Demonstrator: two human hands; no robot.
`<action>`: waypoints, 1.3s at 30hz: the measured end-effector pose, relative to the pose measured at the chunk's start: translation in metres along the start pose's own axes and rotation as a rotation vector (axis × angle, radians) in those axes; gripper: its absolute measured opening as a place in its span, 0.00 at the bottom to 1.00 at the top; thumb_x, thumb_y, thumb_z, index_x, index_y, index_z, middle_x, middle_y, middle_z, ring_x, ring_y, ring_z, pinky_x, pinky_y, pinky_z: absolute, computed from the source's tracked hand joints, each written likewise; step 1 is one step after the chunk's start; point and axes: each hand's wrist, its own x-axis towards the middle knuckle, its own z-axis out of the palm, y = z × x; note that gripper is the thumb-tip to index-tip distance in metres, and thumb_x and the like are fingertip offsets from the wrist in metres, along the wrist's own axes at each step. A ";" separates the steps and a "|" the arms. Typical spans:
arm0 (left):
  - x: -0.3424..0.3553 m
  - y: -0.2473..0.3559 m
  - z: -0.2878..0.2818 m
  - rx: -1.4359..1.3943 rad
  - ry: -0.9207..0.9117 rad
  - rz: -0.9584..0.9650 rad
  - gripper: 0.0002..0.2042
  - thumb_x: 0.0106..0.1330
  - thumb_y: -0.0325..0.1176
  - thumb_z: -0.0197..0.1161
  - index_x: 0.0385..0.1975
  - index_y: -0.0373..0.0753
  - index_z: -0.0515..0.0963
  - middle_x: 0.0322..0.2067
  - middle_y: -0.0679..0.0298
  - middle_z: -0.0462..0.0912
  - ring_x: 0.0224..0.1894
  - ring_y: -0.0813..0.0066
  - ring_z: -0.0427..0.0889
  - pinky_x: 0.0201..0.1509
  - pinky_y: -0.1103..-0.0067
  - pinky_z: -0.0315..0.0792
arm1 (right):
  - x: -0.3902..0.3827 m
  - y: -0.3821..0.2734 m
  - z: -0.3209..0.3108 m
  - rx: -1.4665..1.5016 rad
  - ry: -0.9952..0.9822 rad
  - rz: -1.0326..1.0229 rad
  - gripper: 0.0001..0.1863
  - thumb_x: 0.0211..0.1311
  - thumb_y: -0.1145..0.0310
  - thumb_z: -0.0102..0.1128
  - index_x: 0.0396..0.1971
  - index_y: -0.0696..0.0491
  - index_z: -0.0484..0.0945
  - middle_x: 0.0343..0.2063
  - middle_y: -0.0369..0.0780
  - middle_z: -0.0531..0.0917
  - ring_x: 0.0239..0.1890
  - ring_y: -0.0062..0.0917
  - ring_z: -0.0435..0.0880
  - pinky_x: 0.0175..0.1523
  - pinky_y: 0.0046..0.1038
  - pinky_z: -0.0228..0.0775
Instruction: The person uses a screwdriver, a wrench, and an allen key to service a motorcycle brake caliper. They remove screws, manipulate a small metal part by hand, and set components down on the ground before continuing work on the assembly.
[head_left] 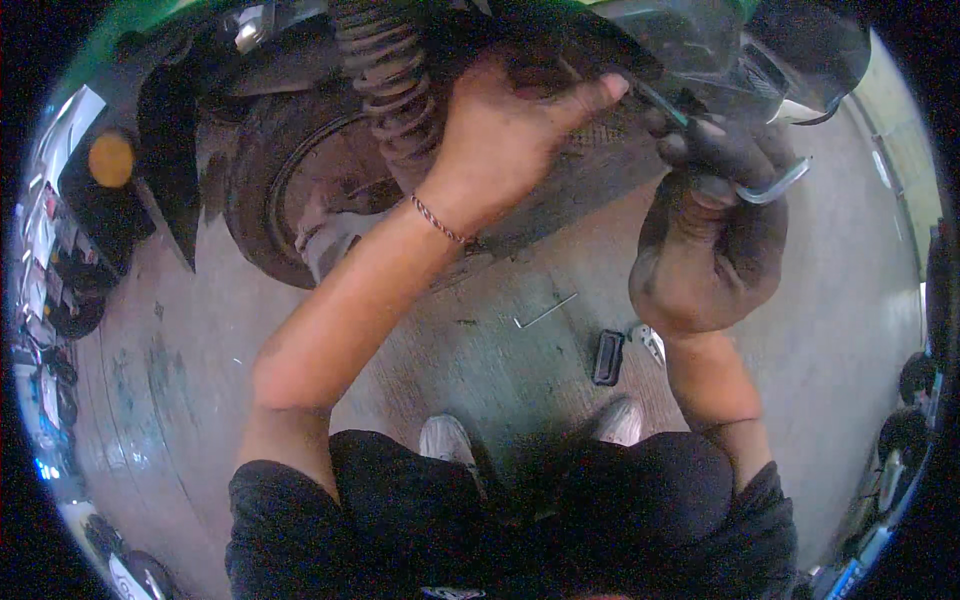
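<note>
My right hand (pixel 712 235), its fingers darkened, is closed around an L-shaped hex key (pixel 778 187). The key's bent silver end sticks out on the right, and its thin shaft runs up and left toward the dark underside of a two-wheeled vehicle. My left hand (pixel 505 135) reaches under the bodywork, beside the coil-spring shock absorber (pixel 385 75). Its thumb is stretched out, with the tip close to the key's shaft; whether they touch I cannot tell. The other fingers are mostly hidden in the shadow there. A twisted bracelet (pixel 437 220) circles my left wrist.
On the floor lie another L-shaped hex key (pixel 547 311), a black rectangular holder (pixel 607 357) and a small silver tool (pixel 648 342). The vehicle's wheel (pixel 265 195) stands left, with an orange reflector (pixel 111 160) farther left. My white shoes (pixel 447 438) are below.
</note>
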 end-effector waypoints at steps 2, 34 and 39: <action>0.001 -0.005 0.002 -0.016 0.055 0.123 0.16 0.54 0.38 0.69 0.36 0.34 0.77 0.34 0.63 0.82 0.35 0.76 0.78 0.43 0.78 0.72 | 0.003 0.001 -0.002 -0.037 -0.052 -0.037 0.17 0.65 0.61 0.52 0.40 0.62 0.72 0.41 0.45 0.73 0.37 0.28 0.78 0.45 0.28 0.71; 0.006 -0.012 -0.003 -0.124 0.014 0.000 0.15 0.52 0.34 0.70 0.37 0.34 0.77 0.36 0.62 0.82 0.39 0.74 0.79 0.48 0.78 0.72 | 0.002 0.020 0.007 0.008 -0.086 -0.098 0.10 0.58 0.75 0.59 0.40 0.58 0.72 0.33 0.46 0.79 0.33 0.32 0.81 0.42 0.31 0.76; -0.001 -0.003 -0.005 -0.137 0.042 -0.008 0.14 0.52 0.31 0.70 0.36 0.34 0.78 0.35 0.63 0.82 0.39 0.75 0.79 0.47 0.78 0.72 | 0.004 0.021 0.008 0.163 -0.097 -0.132 0.11 0.59 0.73 0.58 0.42 0.56 0.72 0.38 0.48 0.77 0.36 0.34 0.80 0.43 0.32 0.76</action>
